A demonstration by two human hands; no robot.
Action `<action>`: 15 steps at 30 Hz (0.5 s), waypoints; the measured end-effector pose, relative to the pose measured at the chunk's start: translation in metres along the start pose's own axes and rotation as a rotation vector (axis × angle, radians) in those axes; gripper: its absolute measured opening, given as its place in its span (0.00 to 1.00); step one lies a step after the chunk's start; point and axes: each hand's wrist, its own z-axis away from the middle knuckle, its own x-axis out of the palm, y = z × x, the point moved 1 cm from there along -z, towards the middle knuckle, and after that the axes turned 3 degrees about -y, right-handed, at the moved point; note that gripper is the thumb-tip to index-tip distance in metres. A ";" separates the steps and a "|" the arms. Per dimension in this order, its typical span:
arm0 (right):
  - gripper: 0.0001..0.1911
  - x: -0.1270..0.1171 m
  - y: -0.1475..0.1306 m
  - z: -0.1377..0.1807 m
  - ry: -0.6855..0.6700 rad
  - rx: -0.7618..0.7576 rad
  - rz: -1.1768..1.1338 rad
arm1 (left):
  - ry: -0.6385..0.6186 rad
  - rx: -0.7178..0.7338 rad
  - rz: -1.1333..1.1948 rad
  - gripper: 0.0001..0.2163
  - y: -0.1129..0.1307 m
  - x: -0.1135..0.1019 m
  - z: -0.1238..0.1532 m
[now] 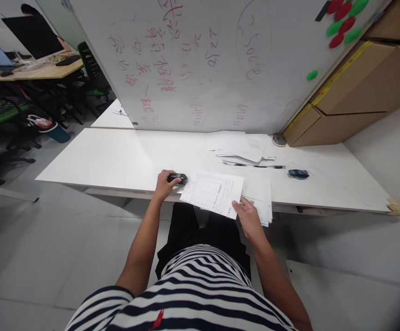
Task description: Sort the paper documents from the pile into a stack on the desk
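Printed form (213, 192) | in right grip (249, 217) | print illegible | whiteboard (223, 85): red "2250"

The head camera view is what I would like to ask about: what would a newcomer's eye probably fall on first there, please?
Probably the big whiteboard with red handwriting, filling the upper middle, and the red and green magnets clustered near its upper right corner. Next, at the white table's front edge, the right hand holds a printed form, while the left hand grips what looks like a black stapler beside it.
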 end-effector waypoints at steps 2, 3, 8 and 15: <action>0.25 0.001 -0.001 0.000 -0.012 0.007 -0.004 | -0.002 -0.001 -0.019 0.12 0.000 0.001 0.000; 0.26 0.003 -0.001 0.000 -0.025 0.015 -0.005 | -0.005 0.002 -0.033 0.12 0.001 0.001 0.000; 0.27 0.016 0.001 -0.001 -0.132 0.030 0.050 | -0.070 0.032 -0.131 0.14 0.011 -0.001 0.005; 0.27 0.020 -0.004 0.002 -0.154 0.014 0.097 | -0.120 -0.158 -0.298 0.18 0.040 -0.011 -0.006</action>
